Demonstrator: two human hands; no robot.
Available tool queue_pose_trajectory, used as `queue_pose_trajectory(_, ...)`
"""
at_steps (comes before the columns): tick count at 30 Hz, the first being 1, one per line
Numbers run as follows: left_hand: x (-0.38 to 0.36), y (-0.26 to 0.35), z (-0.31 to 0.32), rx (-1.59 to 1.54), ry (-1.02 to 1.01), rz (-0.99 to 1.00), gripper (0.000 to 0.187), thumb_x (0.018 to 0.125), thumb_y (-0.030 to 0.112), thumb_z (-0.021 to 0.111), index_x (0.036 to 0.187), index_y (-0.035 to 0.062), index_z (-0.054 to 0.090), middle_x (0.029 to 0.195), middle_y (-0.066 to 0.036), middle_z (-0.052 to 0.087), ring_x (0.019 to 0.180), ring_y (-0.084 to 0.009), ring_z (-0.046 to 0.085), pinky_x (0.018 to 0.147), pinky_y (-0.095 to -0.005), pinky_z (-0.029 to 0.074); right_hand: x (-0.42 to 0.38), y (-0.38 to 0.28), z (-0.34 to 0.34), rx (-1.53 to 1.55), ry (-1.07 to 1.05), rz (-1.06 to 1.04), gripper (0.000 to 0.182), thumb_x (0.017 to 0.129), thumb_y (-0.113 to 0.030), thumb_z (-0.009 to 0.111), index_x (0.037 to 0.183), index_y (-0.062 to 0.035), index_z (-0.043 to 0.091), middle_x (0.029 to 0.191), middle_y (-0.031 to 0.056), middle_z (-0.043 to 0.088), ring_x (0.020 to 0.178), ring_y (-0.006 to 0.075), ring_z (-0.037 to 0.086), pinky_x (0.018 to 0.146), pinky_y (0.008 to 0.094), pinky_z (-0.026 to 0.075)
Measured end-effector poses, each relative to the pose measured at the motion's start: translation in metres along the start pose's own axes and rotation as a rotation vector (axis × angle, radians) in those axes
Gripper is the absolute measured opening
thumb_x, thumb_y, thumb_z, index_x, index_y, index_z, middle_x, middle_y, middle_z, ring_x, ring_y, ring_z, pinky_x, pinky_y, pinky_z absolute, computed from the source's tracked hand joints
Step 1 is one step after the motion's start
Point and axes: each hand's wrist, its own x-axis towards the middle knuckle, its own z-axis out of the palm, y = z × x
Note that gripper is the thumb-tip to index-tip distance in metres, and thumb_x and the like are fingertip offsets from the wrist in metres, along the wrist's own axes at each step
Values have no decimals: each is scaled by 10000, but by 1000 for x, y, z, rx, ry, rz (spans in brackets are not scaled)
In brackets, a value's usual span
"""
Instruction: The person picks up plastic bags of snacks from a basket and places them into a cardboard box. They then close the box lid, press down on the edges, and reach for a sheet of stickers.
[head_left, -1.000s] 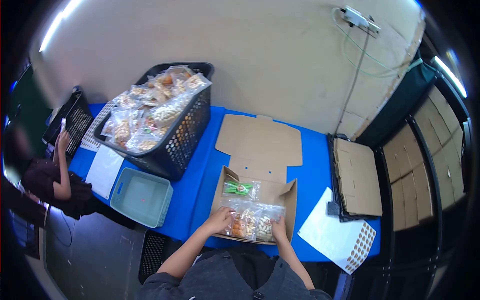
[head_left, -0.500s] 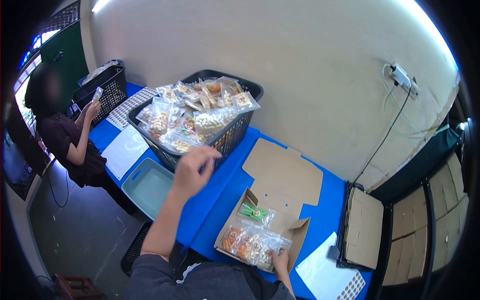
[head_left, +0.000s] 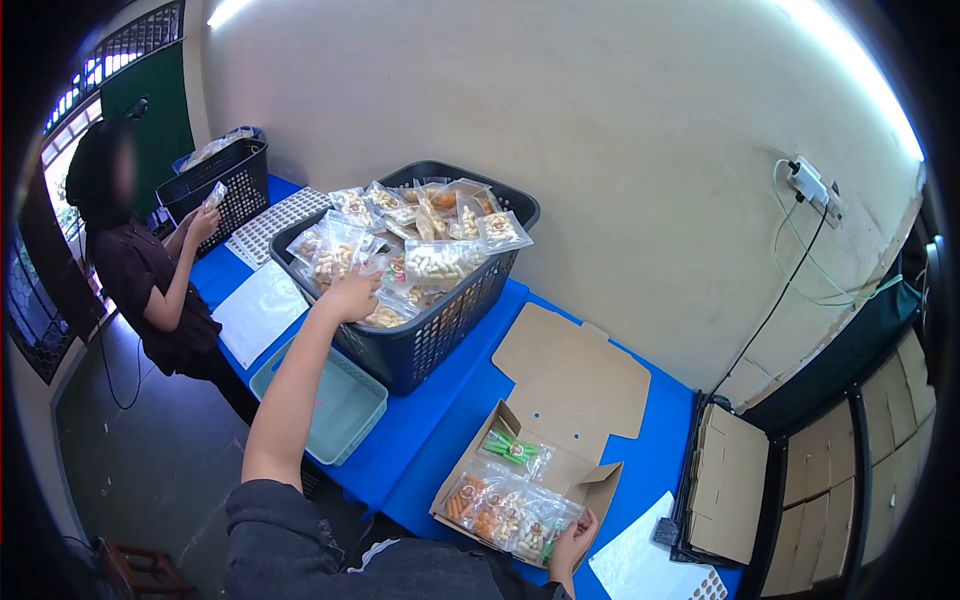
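- My right hand (head_left: 573, 540) stays at the near right corner of the open box (head_left: 602, 482), fingers curled at the edge of the packets; I can't tell whether they grip.
- My left hand (head_left: 350, 295), in mid-air half a second ago, is now down on the heaped packets (head_left: 445, 262) left of the box, fingers partly spread; their hold is unclear.
- The box sits on the blue cloth (head_left: 440, 450), its lid (head_left: 575, 370) folded back flat on the far side.
- Inside, clear packets (head_left: 510, 515) of orange and pale pieces overlap along the near side; a green packet (head_left: 515, 452) lies behind them, with bare cardboard to its right.
- Right of the box I see a white sheet (head_left: 650, 550), then stacked flat cardboard (head_left: 730, 480).
- A strip of bare cloth separates the box from the dark basket (head_left: 440, 340); the green tray (head_left: 350, 405) lies just beside the basket's near side.
- Beyond the basket stands the wall (head_left: 620, 180); far left, a co-worker (head_left: 150, 270) holds a small packet (head_left: 215, 196).
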Motion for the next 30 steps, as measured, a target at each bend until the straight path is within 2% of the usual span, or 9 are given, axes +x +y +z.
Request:
queue_pose_trajectory(4, -22, 18, -30, -128, 243, 8, 295, 893, 214, 520, 1124, 94, 661, 1285, -28, 568, 1357, -354, 300, 1082, -652, -17, -3, -13, 2, -217, 102, -154, 380, 832, 4, 484, 1211, -17, 490, 1005, 122, 518, 942, 219, 502, 844, 344, 410)
queue_pose_trajectory(7, -31, 23, -27, -863, 1024, 116, 231, 813, 33, 669, 1044, 41, 673, 1048, -53, 680, 1123, -194, 574, 1031, -421, 354, -7, -23, -1, -244, 108, -207, 335, 822, -3, 484, 1155, -8, 523, 1039, 138, 523, 1008, 252, 479, 903, 374, 375)
queue_pose_trajectory(8, -43, 38, -40, -962, 1099, 122, 209, 830, 10, 653, 1040, 20, 652, 1002, -96, 674, 1044, -157, 600, 918, -285, 443, -7, -30, -2, -216, 102, -204, 296, 816, -9, 491, 1106, 2, 547, 1045, 135, 534, 1041, 278, 449, 913, 377, 361)
queue_pose_trajectory(11, -86, 111, -69, -1376, 1217, 318, 267, 800, -70, 648, 969, 45, 477, 928, -114, 654, 914, -163, 637, 846, -271, 478, -2, -62, -5, -92, 81, -170, 277, 828, 16, 459, 1090, 6, 548, 1036, 130, 532, 1002, 261, 479, 893, 358, 383)
queue_pose_trajectory(15, -137, 181, -51, -1327, 634, 638, 318, 716, -86, 683, 902, 70, 478, 854, -71, 633, 862, -162, 639, 873, -323, 474, -1, -107, -8, 366, 184, -408, 240, 875, 79, 385, 1061, 5, 518, 1022, 84, 494, 886, 145, 501, 826, 252, 409)
queue_pose_trajectory(17, -147, 201, -44, -732, 513, 942, 274, 630, -68, 697, 793, 70, 526, 833, -46, 626, 874, -201, 629, 899, -386, 461, -7, -140, -14, 400, 206, -485, 210, 888, 43, 409, 1075, -2, 493, 1032, 84, 481, 907, 147, 481, 853, 273, 397)
queue_pose_trajectory(19, -162, 229, -18, -696, 315, 1014, 217, 565, -23, 699, 674, 83, 544, 809, -24, 616, 929, -224, 605, 917, -418, 441, -12, -170, -19, 451, 156, -695, 233, 896, -41, 474, 1126, -4, 473, 1066, 98, 483, 976, 170, 473, 902, 316, 379)
queue_pose_trajectory(24, -179, 252, 7, -1123, 64, 1150, 248, 553, 6, 704, 564, 110, 479, 790, 3, 612, 993, -232, 586, 961, -432, 384, -30, -225, -35, -319, -296, -931, 661, 838, -264, 633, 1359, 8, 332, 1310, 175, 478, 1247, 366, 401, 1041, 487, 238)
queue_pose_trajectory(30, -177, 261, 26, -1987, -330, 1045, 430, 655, 137, 789, 503, 173, 388, 905, -41, 519, 1044, -246, 511, 1042, -499, 328, -42, -230, -27, 535, -965, -250, 701, 717, -182, 793, 1288, -50, 409, 835, 10, 430, 868, 150, 437, 848, 287, 353)
